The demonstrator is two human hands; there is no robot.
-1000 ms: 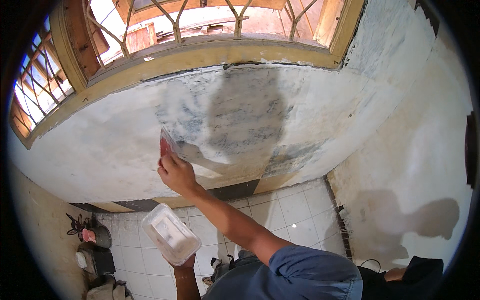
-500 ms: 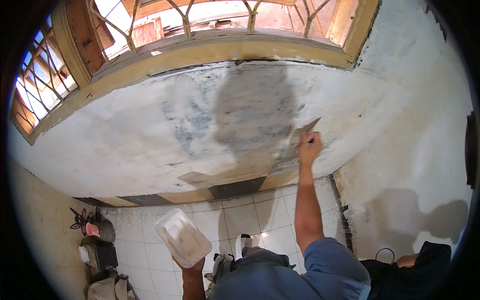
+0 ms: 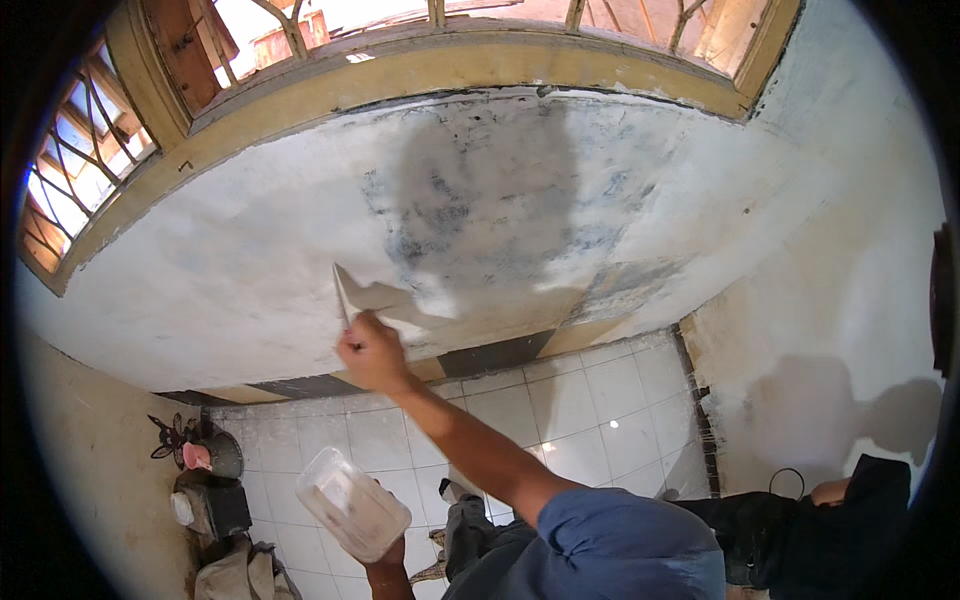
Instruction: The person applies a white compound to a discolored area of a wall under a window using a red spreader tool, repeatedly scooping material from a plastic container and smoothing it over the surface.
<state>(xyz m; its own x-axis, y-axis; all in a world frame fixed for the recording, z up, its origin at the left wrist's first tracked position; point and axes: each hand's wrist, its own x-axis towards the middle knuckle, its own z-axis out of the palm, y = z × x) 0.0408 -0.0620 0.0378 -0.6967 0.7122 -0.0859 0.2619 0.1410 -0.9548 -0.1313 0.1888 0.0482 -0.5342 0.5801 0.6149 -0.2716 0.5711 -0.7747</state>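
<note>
My right hand [image 3: 374, 355] is closed round a putty knife [image 3: 342, 296], its thin blade pointing up at the whitish wall [image 3: 240, 265]. The blade is seen nearly edge-on, left of a patch of dark smears [image 3: 440, 225]; I cannot tell if it touches the wall. Low down, my left hand [image 3: 388, 562] grips a clear plastic tub [image 3: 398, 528] from below, tilted, with pale residue inside. Most of the left fingers are hidden behind the tub.
A yellow window frame [image 3: 420, 80] with metal bars runs above the wall. Dark and tan skirting [image 3: 500, 355] meets the white tiled floor [image 3: 590, 395]. At left stand a dark bucket [image 3: 228, 456] with a pink scoop [image 3: 197, 457] and a cloth [image 3: 240, 578]. Dark clothing [image 3: 840, 530] lies at right.
My right hand has swept the putty knife leftward across the wall from the right side, and my forearm now slants left. The tub has shifted slightly down and left in view.
</note>
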